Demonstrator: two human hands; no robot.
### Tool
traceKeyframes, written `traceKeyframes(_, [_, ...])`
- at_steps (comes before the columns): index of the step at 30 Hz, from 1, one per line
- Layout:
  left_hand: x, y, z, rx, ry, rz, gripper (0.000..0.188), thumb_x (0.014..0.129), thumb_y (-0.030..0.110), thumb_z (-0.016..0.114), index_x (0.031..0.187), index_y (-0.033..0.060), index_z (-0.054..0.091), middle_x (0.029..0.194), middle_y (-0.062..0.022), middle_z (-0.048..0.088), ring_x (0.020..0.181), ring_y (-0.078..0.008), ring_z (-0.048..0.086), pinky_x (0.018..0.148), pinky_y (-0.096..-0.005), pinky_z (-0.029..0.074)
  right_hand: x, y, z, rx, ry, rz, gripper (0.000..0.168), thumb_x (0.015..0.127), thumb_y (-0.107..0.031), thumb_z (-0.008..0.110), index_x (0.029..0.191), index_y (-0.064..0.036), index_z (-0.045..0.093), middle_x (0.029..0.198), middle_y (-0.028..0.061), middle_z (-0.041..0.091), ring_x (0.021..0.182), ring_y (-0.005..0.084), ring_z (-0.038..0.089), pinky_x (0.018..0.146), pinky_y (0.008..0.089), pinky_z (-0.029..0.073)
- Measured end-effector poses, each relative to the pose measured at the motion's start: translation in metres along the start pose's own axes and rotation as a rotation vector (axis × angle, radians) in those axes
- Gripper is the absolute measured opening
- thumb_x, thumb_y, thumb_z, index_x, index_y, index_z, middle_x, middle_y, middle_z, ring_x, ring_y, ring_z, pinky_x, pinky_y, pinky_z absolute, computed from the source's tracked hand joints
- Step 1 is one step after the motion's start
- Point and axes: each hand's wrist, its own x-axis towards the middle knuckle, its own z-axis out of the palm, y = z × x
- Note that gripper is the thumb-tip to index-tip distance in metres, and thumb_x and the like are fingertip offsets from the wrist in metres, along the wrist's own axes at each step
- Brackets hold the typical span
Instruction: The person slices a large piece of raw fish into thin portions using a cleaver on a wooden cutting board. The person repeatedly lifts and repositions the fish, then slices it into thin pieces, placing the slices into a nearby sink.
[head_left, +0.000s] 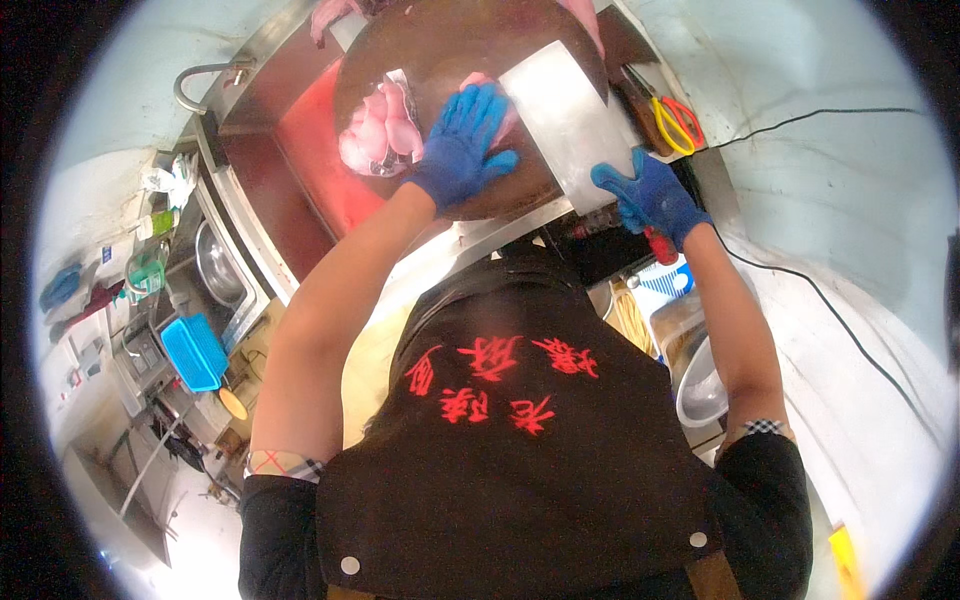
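My left hand (465, 146), in a blue glove, lies flat with the palm down on the round wooden chopping block (450, 37). Under its fingers is a piece of pink flesh (477, 78), mostly hidden. Just left of that hand sits a heap of pink flesh pieces with dark mottled skin (381, 127), apparently fish. My right hand (652, 191), gloved in blue too, grips a broad cleaver (566, 124) near its red handle. The wide blade reaches over the block's right side, close to my left fingertips.
Scissors with yellow and red handles (673, 126) lie right of the block. A black cord (806, 277) runs along the right. Left are a reddish basin (300, 157), a metal tap (206, 69), a steel bowl (219, 262) and a blue basket (195, 352). More pink flesh (330, 16) is at the far edge.
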Motion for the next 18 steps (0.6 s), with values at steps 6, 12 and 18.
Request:
traceKeyframes(6, [-0.002, 0.001, 0.009, 0.006, 0.037, -0.025, 0.085, 0.09, 0.054, 0.065, 0.153, 0.0043, 0.037, 0.159, -0.0207, 0.034, 0.148, -0.043, 0.029, 0.123, -0.0547, 0.02, 0.051, 0.02, 0.002, -0.305, 0.165, -0.229, 0.068, 0.087, -0.06, 0.073, 0.102, 0.005, 0.058, 0.074, 0.024, 0.065, 0.065, 0.0335, 0.068, 0.06, 0.0455, 0.054])
traceKeyframes(12, [-0.001, 0.0, 0.001, -0.044, 0.011, -0.004, 0.091, 0.089, 0.059, 0.063, 0.154, 0.0015, 0.034, 0.159, -0.0244, 0.031, 0.148, -0.0457, 0.028, 0.122, -0.0569, 0.02, 0.076, -0.007, 0.021, -0.264, 0.153, -0.183, 0.073, 0.087, -0.065, 0.07, 0.104, 0.006, 0.062, 0.08, 0.0288, 0.069, 0.076, 0.0405, 0.072, 0.069, 0.0487, 0.057])
traceKeyframes(18, [-0.001, -0.005, 0.0, -0.076, -0.037, 0.054, 0.098, 0.09, 0.062, 0.06, 0.156, -0.0026, 0.027, 0.162, -0.0302, 0.025, 0.148, -0.052, 0.025, 0.122, -0.0592, 0.02, 0.121, -0.005, 0.043, -0.184, 0.244, -0.411, 0.06, 0.087, -0.058, 0.076, 0.099, -0.003, 0.055, 0.067, 0.0096, 0.056, 0.053, 0.0199, 0.054, 0.049, 0.0366, 0.045])
